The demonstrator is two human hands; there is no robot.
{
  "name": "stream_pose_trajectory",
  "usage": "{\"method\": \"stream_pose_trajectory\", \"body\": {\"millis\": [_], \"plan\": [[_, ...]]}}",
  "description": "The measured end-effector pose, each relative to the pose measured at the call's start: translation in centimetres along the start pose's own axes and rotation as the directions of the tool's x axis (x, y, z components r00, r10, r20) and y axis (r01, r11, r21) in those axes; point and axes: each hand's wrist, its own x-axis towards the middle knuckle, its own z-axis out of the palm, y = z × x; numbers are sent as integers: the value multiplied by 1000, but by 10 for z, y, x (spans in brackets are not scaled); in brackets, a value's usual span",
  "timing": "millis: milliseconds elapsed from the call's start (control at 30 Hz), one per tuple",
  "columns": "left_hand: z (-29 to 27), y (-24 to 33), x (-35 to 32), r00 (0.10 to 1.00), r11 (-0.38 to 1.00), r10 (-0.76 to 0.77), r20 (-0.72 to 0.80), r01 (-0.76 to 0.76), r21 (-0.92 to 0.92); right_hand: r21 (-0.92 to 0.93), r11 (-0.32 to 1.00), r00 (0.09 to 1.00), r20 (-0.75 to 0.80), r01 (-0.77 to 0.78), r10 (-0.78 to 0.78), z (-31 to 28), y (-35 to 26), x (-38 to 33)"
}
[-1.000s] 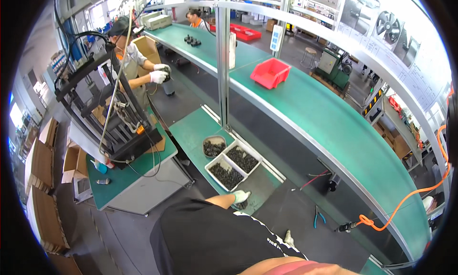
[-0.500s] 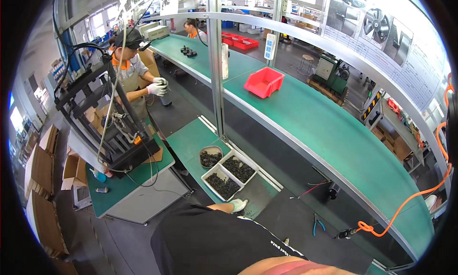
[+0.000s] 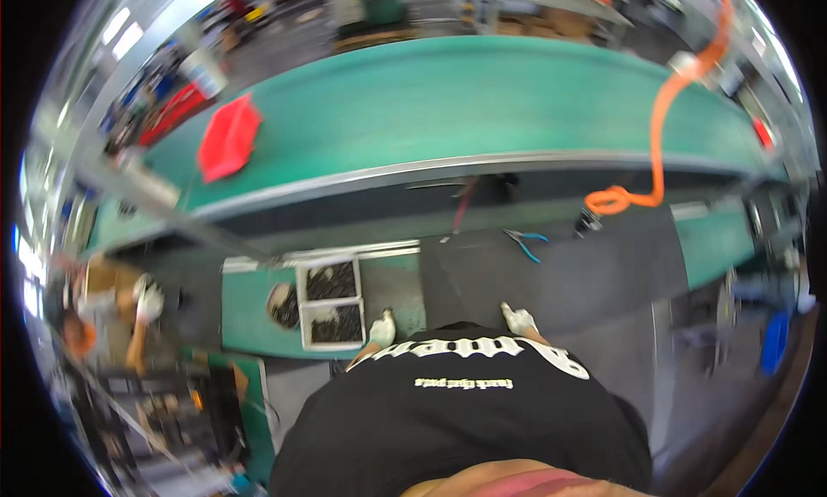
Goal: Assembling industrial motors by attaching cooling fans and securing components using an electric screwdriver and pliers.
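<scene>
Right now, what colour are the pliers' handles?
The pliers' handles are blue, seen best in the head view, the only one here.

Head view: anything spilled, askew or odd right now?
Nothing looks spilled around the white trays. Mildly odd: the pliers lie loose on the dark mat with handles spread, and the orange hose loops near its lower end. Motion blur would hide fine damage.
</scene>
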Motion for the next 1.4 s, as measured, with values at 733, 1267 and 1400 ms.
{"method": "stream_pose_trajectory", "body": {"millis": [733, 1267, 1400], "plan": [[9, 68, 148, 662, 849, 313, 681, -517, 112, 289, 941, 983, 99, -176, 153, -52, -28, -77], [122, 144, 231, 587, 850, 388, 710, -526, -30, 238, 945, 971, 136, -224, 196, -57, -38, -85], [150, 160, 227, 610, 875, 386, 692, -479, -65, 257, 952, 985, 74, -167, 153, -54, -36, -88]]}}
